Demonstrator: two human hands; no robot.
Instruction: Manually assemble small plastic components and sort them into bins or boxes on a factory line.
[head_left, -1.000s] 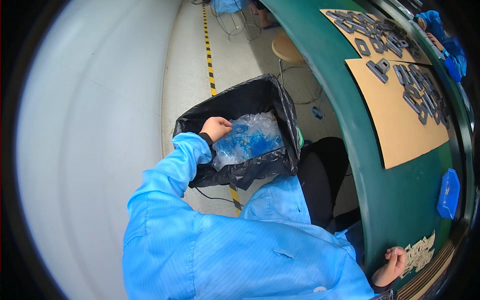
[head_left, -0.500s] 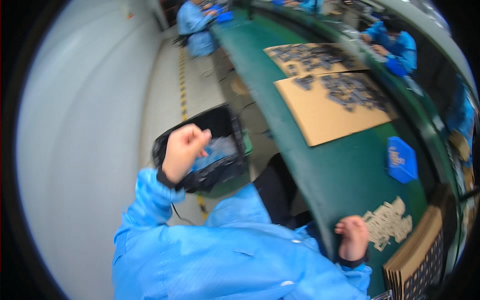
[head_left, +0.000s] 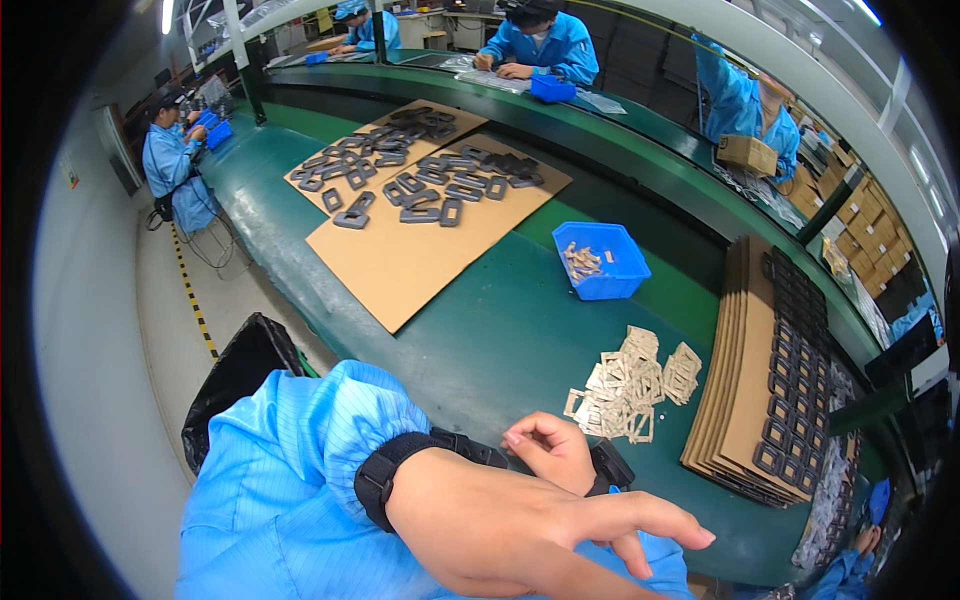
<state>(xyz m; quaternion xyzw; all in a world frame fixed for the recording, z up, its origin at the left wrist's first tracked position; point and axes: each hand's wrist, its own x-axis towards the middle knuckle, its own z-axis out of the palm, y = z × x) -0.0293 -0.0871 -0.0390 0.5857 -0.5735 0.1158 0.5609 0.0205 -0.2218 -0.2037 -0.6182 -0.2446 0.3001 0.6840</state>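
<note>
The left hand [head_left: 500,520] reaches across the front of the body, back uppermost, its index finger straight and the other visible fingers spread loosely below it — whether anything sits under the palm I cannot tell. Just behind it the right hand [head_left: 553,448] rests near the table edge with its fingers curled in, the fingertips close to the black band [head_left: 378,490] around the left wrist; whether they pinch something is hidden. The pale flat frames [head_left: 625,392] lie in a loose, overlapping heap on the green table [head_left: 470,340], beyond the right hand and near it, between that hand and a stack of cardboard sheets [head_left: 728,375] whose right-hand face carries rows of dark frames [head_left: 800,410]. Farther back stands a blue tray [head_left: 625,280] holding small tan pieces [head_left: 580,262] (mostly gathered toward its left side). Past that, flat brown sheets [head_left: 400,272] bear scattered dark rectangular rings [head_left: 451,212] — some of them overlapping. A black bag [head_left: 225,390] opens beside the table at the left, and co-workers in blue [head_left: 565,48] sit along the far side
</note>
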